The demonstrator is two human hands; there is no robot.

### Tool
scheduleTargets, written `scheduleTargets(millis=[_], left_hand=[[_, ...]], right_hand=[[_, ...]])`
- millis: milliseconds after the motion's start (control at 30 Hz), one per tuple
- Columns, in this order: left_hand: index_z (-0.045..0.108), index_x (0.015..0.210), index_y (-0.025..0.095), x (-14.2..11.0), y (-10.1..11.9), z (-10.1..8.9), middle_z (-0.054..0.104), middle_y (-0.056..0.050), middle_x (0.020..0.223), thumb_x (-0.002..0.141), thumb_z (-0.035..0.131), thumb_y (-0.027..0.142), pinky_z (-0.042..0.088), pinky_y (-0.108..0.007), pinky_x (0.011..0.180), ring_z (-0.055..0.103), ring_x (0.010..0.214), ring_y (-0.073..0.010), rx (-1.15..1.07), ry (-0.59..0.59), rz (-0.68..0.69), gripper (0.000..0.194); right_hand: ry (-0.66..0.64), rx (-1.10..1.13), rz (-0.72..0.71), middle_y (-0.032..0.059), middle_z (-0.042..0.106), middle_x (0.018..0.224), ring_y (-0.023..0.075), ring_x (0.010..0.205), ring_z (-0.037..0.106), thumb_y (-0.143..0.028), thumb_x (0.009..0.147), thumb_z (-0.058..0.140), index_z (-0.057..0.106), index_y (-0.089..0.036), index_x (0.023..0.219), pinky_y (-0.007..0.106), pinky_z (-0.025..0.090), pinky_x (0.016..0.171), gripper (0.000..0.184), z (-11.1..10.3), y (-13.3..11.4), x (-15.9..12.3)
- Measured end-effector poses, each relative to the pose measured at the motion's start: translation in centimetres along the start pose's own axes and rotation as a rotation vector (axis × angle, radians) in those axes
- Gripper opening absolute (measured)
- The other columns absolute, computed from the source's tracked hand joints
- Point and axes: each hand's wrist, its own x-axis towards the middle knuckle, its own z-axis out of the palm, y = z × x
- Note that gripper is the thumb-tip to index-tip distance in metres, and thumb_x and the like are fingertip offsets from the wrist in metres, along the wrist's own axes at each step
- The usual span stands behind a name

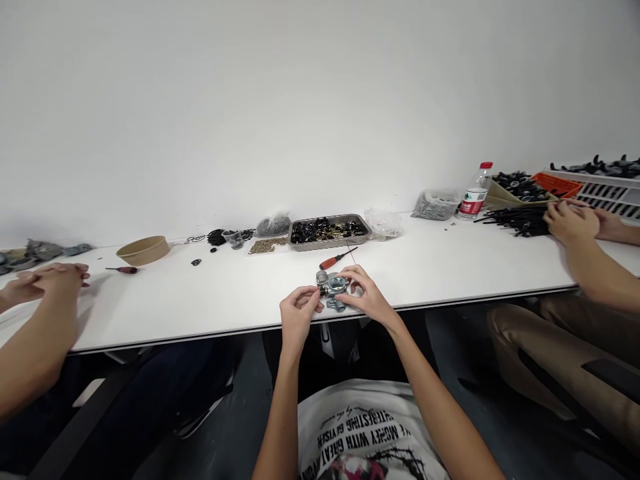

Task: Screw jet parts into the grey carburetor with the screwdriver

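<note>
Silver-grey, cast-metal body (337, 284) sits on white desk (225, 300), near front edge at 6 o'clock. Your right hand (367, 293) grips its side, fingers curved; your left hand (300, 310) pinches small black-and-brass fitting (323, 291) at 9 o'clock. Body likely rigid, dense, slightly slippery; hold by thick casting, go gently on fitting. Red-handled screwdriver (329, 263) close at 12, steel tray (325, 247) beyond. More room toward 10 and 2.

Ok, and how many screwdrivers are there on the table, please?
2. One screwdriver lies between the metal part and the tray; the other one lies at the left, near a co-worker's hands. Some may be hidden under the piles.
</note>
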Motion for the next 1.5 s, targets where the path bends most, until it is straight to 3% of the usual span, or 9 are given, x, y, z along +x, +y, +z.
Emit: scheduleTargets(millis=[333,567,867,1067,1133,1200,1267,1400,1500], left_hand=[[0.070,0.084,0.012,-0.1,-0.4,0.3,0.067,-0.003,0.061,0.070,0.079,0.037,0.054,-0.026,0.060,0.063,0.056,-0.0132,0.001,0.060,0.107,0.031],[0.073,0.081,0.011,-0.1,-0.3,0.3,0.067,-0.004,0.063,0.071,0.078,0.035,0.054,-0.026,0.062,0.063,0.058,-0.0132,-0.001,0.061,0.132,0.027],[0.073,0.083,0.012,-0.3,-0.7,0.3,0.065,-0.003,0.063,0.072,0.076,0.035,0.051,-0.024,0.057,0.060,0.055,-0.0112,0.014,0.044,0.122,0.026],[0.071,0.090,0.014,3.6,1.3,-1.4,0.068,-0.003,0.074,0.075,0.070,0.032,0.048,-0.023,0.054,0.059,0.053,-0.0099,0.194,0.077,0.204,0.023],[0.070,0.091,0.014,6.8,2.8,-1.2,0.069,-0.005,0.077,0.078,0.063,0.028,0.048,-0.022,0.054,0.060,0.057,-0.0107,0.378,-0.004,0.267,0.021],[0.070,0.098,0.014,10.2,4.0,-0.2,0.072,-0.008,0.092,0.084,0.054,0.027,0.050,-0.022,0.058,0.062,0.066,-0.0113,0.663,-0.199,0.287,0.025],[0.071,0.096,0.013,13.4,4.3,1.1,0.073,-0.009,0.092,0.083,0.056,0.026,0.049,-0.023,0.057,0.061,0.063,-0.0109,0.747,-0.345,0.250,0.024],[0.075,0.076,0.011,17.4,2.4,3.4,0.070,-0.007,0.069,0.068,0.076,0.034,0.045,-0.025,0.051,0.057,0.053,-0.0130,0.871,-0.608,0.133,0.024],[0.076,0.074,0.013,18.3,0.1,4.4,0.070,-0.006,0.070,0.054,0.085,0.031,0.047,-0.027,0.061,0.060,0.063,-0.0164,0.895,-0.659,0.128,0.029]], right_hand=[[0.146,-0.072,-0.147,0.0098,0.050,0.123,0.0248,0.117,0.051,-0.033,0.086,0.071,0.060,-0.028,0.123,0.037,0.053,0.086,0.039,1.5,0.8,-1.0],[0.195,-0.148,-0.187,0.0097,0.052,0.120,0.0260,0.118,0.052,-0.028,0.085,0.072,0.060,-0.027,0.119,0.046,0.047,0.102,0.037,1.8,0.9,-1.4],[0.183,-0.128,-0.168,0.0092,0.051,0.120,0.0251,0.116,0.053,-0.030,0.085,0.073,0.059,-0.027,0.118,0.044,0.047,0.102,0.036,1.8,1.0,-1.2],[0.178,-0.121,-0.152,0.0089,0.052,0.120,0.0241,0.115,0.052,-0.029,0.085,0.073,0.059,-0.025,0.118,0.040,0.048,0.096,0.036,1.7,0.9,-1.0],[0.181,-0.114,-0.144,0.0090,0.052,0.119,0.0238,0.113,0.053,-0.029,0.085,0.072,0.059,-0.024,0.118,0.038,0.050,0.091,0.036,1.7,0.9,-1.0],[0.188,-0.113,-0.143,0.0090,0.052,0.119,0.0234,0.111,0.054,-0.028,0.085,0.072,0.060,-0.023,0.118,0.036,0.050,0.087,0.036,1.7,1.0,-1.0],[0.195,-0.117,-0.147,0.0086,0.052,0.119,0.0229,0.110,0.054,-0.026,0.085,0.072,0.060,-0.023,0.118,0.036,0.050,0.086,0.035,1.8,1.1,-1.0],[0.193,-0.124,-0.140,0.0077,0.051,0.119,0.0226,0.111,0.053,-0.025,0.085,0.071,0.060,-0.025,0.119,0.038,0.049,0.094,0.036,1.9,1.2,-1.2],[0.194,-0.121,-0.141,0.0071,0.051,0.119,0.0220,0.110,0.053,-0.025,0.085,0.071,0.060,-0.025,0.119,0.039,0.048,0.097,0.036,1.9,1.4,-1.2]])
